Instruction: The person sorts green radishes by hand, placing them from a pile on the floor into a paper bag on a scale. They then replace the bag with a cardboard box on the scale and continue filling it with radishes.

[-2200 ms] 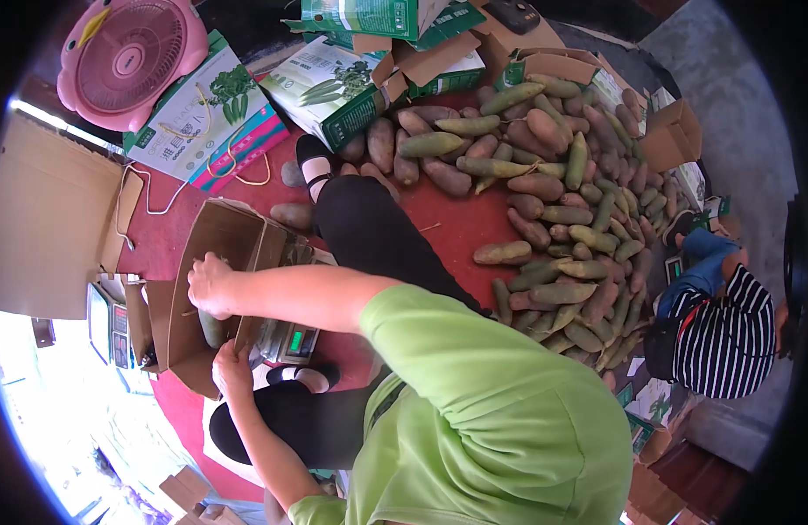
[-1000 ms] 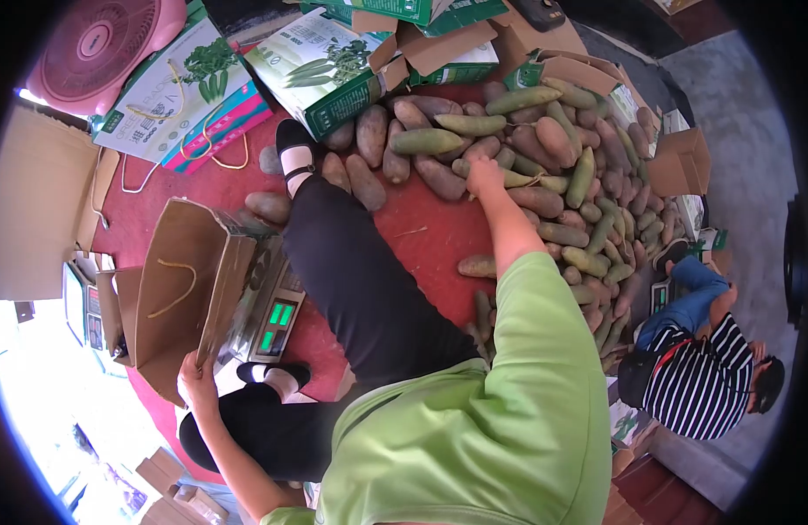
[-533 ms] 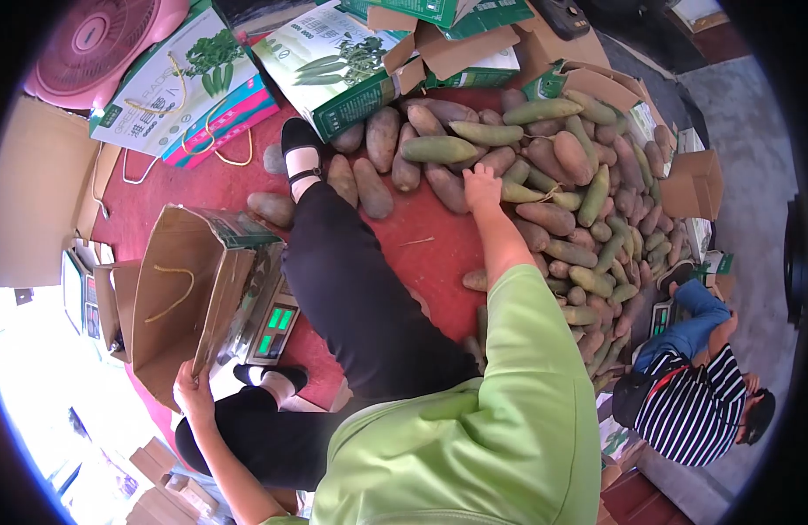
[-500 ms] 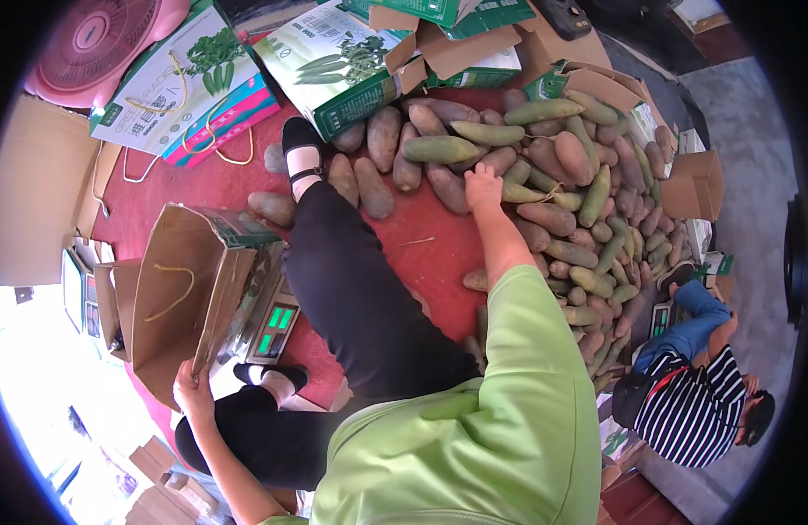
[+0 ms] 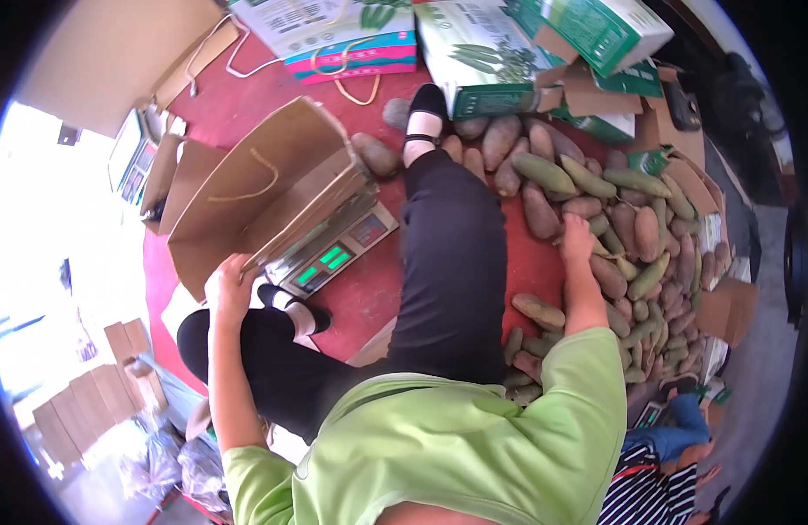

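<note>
The right hand (image 5: 576,238) has left the bag (image 5: 246,171) for the gourd pile (image 5: 646,229), grip impossible to tell, while the left hand (image 5: 231,284) still pinches the bag's rim on the scale (image 5: 338,254)

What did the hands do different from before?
The right hand left the inside of the brown carton and swung across to the vegetable pile, where it now rests on top. Whether it has grasped one is unclear. The left hand stayed holding the carton's lower edge, and the carton stayed on the scale.
</note>
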Tool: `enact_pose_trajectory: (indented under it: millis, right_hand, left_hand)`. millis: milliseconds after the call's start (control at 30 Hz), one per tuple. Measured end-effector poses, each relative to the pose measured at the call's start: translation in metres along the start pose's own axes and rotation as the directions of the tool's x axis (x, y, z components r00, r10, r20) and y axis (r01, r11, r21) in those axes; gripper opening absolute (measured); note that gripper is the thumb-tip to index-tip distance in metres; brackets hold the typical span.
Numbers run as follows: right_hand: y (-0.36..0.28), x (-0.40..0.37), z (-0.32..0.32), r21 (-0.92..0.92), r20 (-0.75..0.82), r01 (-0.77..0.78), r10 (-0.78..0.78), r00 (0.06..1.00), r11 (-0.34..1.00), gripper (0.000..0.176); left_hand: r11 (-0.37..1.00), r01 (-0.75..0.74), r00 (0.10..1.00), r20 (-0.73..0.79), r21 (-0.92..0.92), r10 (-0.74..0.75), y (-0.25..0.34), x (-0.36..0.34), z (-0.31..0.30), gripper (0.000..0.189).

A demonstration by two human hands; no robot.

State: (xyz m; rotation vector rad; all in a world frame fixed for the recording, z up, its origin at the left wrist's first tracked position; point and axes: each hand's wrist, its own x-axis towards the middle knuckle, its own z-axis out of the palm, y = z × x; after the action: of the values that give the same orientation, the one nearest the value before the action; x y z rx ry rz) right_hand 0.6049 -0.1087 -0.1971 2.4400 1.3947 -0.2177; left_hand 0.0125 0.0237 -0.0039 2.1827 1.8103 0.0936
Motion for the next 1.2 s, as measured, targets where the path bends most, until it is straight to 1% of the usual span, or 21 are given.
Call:
enact_pose_trajectory:
  millis: [33, 67, 167, 233, 267, 333, 367, 400, 467, 500, 567, 600, 667, 700, 767, 800, 867, 1000, 1067, 1133, 1200]
  right_hand:
    - [0.007, 0.004, 0.003, 0.009, -0.022, -0.022, 0.023, 0.999, 1.000, 0.025]
    - [0.015, 0.005, 0.005, 0.088, -0.079, -0.028, 0.035, 0.996, 0.996, 0.029]
    - [0.018, 0.001, -0.033, 0.144, -0.110, -0.064, 0.080, 0.991, 0.988, 0.036]
    - [0.017, -0.001, -0.052, 0.445, -0.249, -0.024, 0.149, 0.957, 0.895, 0.044]
    - [0.018, 0.003, -0.056, 0.441, -0.257, -0.018, 0.145, 0.955, 0.898, 0.044]
    - [0.012, 0.013, -0.074, 0.706, -0.333, 0.107, 0.195, 0.923, 0.700, 0.048]
    - [0.006, 0.015, -0.087, 0.732, -0.376, 0.188, 0.159, 0.913, 0.655, 0.045]
    - [-0.007, 0.015, -0.108, 0.729, -0.383, 0.193, 0.157, 0.910, 0.656, 0.045]
    - [-0.031, 0.015, -0.147, 0.645, -0.608, 0.446, 0.062, 0.792, 0.621, 0.047]
    - [-0.042, 0.014, -0.168, 0.641, -0.611, 0.451, 0.057, 0.790, 0.621, 0.047]
    - [-0.064, 0.009, -0.213, 0.504, -0.751, 0.619, -0.049, 0.659, 0.602, 0.045]
    - [-0.077, 0.001, -0.235, 0.501, -0.752, 0.623, -0.055, 0.657, 0.600, 0.045]
    - [-0.106, -0.018, -0.282, 0.657, -0.731, 0.710, -0.017, 0.683, 0.255, 0.041]
    - [-0.119, -0.027, -0.301, 0.656, -0.731, 0.711, -0.023, 0.682, 0.254, 0.041]
    - [-0.144, -0.044, -0.333, 0.647, -0.762, 0.761, -0.075, 0.643, -0.047, 0.037]
    - [-0.157, -0.051, -0.344, 0.646, -0.763, 0.762, -0.079, 0.642, -0.047, 0.037]
    - [-0.182, -0.062, -0.359, 0.607, -0.795, 0.777, -0.138, 0.591, -0.167, 0.037]
    - [-0.242, -0.079, -0.362, 0.668, -0.714, 0.742, -0.328, 0.618, -0.057, 0.041]
    - [-0.274, -0.077, -0.350, 0.639, -0.662, 0.765, -0.445, 0.603, 0.087, 0.048]
    - [-0.308, -0.074, -0.333, 0.529, -0.697, 0.822, -0.444, 0.563, 0.212, 0.044]
    - [-0.342, -0.061, -0.308, 0.479, -0.740, 0.842, -0.402, 0.540, 0.249, 0.048]
  left_hand:
    - [1.000, -0.001, 1.000, -0.004, 0.001, 0.001, 0.000, -0.001, 0.000, 0.015]
    - [1.000, -0.006, 1.000, -0.005, 0.003, 0.006, 0.000, -0.001, -0.001, 0.015]
    - [1.000, 0.005, 1.000, -0.001, 0.000, -0.005, -0.004, -0.002, 0.000, 0.014]
    - [1.000, 0.016, 0.999, 0.029, 0.002, -0.016, -0.002, -0.002, -0.003, 0.014]
    - [1.000, 0.020, 1.000, 0.023, -0.005, -0.019, -0.003, -0.002, -0.002, 0.014]
    - [0.999, -0.009, 1.000, 0.010, 0.044, 0.009, -0.006, -0.003, 0.000, 0.015]
    - [0.999, -0.009, 1.000, 0.005, 0.039, 0.009, -0.006, -0.003, 0.000, 0.015]
    - [0.999, -0.015, 1.000, 0.013, 0.029, 0.015, -0.005, -0.004, -0.001, 0.015]
    - [1.000, -0.019, 1.000, 0.019, 0.019, 0.019, -0.004, -0.006, -0.002, 0.015]
    - [0.999, -0.037, 0.999, 0.029, 0.018, 0.036, -0.004, -0.007, -0.002, 0.015]
    - [0.998, -0.058, 0.998, 0.039, 0.032, 0.056, -0.002, -0.012, -0.001, 0.015]
    - [0.998, -0.052, 0.998, 0.038, 0.030, 0.051, -0.002, -0.015, 0.001, 0.015]
    - [0.997, -0.079, 0.995, 0.063, 0.018, 0.078, -0.001, -0.019, 0.003, 0.014]
    - [0.994, -0.105, 0.992, 0.068, 0.011, 0.104, -0.002, -0.022, 0.004, 0.014]
    - [0.993, -0.114, 0.991, 0.065, 0.003, 0.113, -0.003, -0.024, 0.006, 0.016]
    - [0.992, -0.129, 0.990, 0.061, -0.003, 0.129, -0.004, -0.025, 0.007, 0.019]
    - [0.991, -0.130, 0.989, 0.075, -0.007, 0.130, -0.004, -0.026, 0.007, 0.020]
    - [0.988, -0.155, 0.985, 0.087, 0.024, 0.152, -0.005, -0.027, 0.005, 0.018]
    - [0.983, -0.183, 0.980, 0.082, 0.032, 0.180, -0.002, -0.024, 0.003, 0.015]
    - [0.987, -0.158, 0.985, 0.075, 0.022, 0.156, -0.004, -0.023, 0.002, 0.015]
    - [0.992, -0.128, 0.986, 0.109, 0.017, 0.126, -0.003, -0.021, 0.001, 0.017]
